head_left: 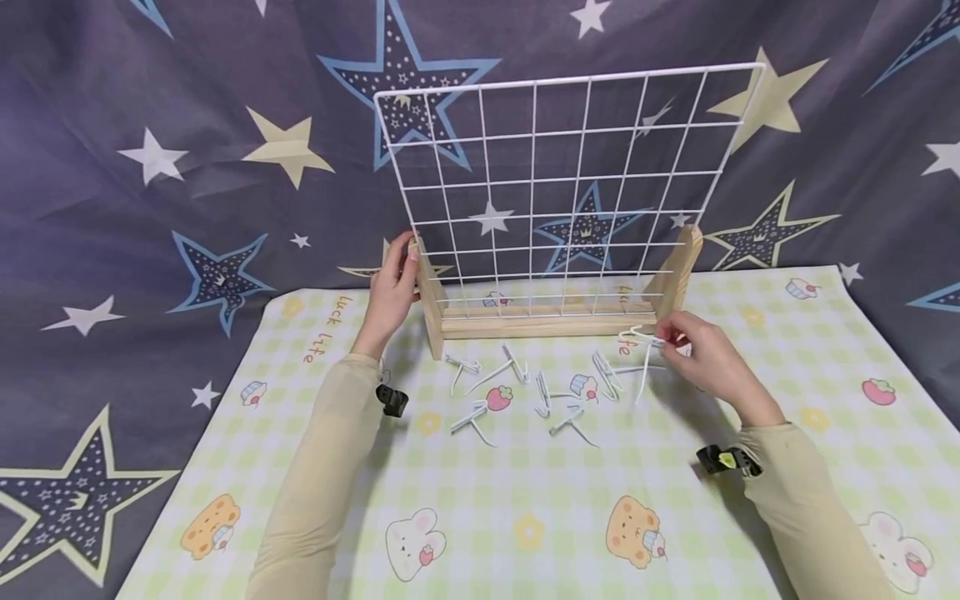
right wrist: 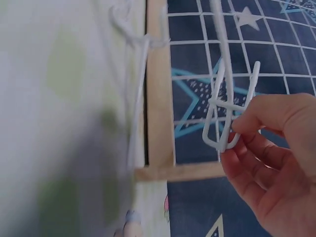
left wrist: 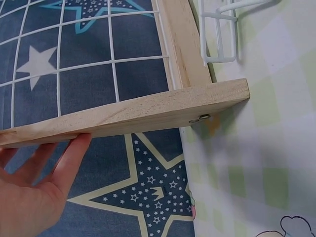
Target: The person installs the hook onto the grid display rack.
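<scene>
Checked bench: hook before wire rack's right end.
Long prong points toward bench's near side; right hand's fingers pinch its base; left hand's fingers, straight, touch left upright.

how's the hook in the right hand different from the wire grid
The hook is small; the wire grid is far larger. The right hand pinches the hook, while the grid rises from the wooden stand. The hook has one long prong; the grid is a flat lattice. Both are white.

Homelike corner, exact room unclear — dark star-print drape behind cartoon-printed checked tablecloth.
</scene>
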`<state>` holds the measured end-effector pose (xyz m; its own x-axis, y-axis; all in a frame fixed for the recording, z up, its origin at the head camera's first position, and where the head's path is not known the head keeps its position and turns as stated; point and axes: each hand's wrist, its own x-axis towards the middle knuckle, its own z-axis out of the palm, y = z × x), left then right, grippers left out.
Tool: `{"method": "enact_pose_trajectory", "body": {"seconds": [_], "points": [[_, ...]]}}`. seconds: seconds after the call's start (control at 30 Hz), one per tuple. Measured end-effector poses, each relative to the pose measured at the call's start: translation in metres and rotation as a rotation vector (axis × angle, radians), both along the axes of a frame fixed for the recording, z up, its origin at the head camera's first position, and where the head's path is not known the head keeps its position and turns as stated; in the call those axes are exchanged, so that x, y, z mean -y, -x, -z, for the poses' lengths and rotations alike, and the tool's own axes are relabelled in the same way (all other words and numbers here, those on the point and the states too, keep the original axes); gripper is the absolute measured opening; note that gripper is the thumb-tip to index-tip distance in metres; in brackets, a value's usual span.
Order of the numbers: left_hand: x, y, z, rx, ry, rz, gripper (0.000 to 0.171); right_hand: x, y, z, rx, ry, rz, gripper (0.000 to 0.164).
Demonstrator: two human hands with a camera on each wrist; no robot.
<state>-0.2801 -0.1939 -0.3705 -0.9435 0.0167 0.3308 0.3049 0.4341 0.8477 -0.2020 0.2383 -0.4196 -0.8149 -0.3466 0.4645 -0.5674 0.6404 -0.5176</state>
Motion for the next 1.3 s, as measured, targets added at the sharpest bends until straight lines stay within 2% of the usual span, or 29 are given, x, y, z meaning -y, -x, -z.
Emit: {"method": "enact_pose_trajectory", "body": {"seconds": [0.17,0.33,0.63,1.3], "points": [[0.000,0.001,0.003,-0.002,-0.004,-0.001,0.045,0.012,0.004,-0.006,0.035,0.102,-0.044,0.024],[0.001,0.001,0.004,-0.007,0.007,-0.004,0.045,0.025,0.004,-0.015,0.119,0.200,-0.089,0.022],[0.002,0.002,0.001,-0.003,0.029,-0.001,0.044,0.055,-0.005,-0.057,0.145,0.252,-0.126,0.015],[0.000,-0.001,-0.001,-0.017,0.032,0.005,0.045,0.087,0.013,-0.085,0.057,0.311,-0.090,0.014]]}}
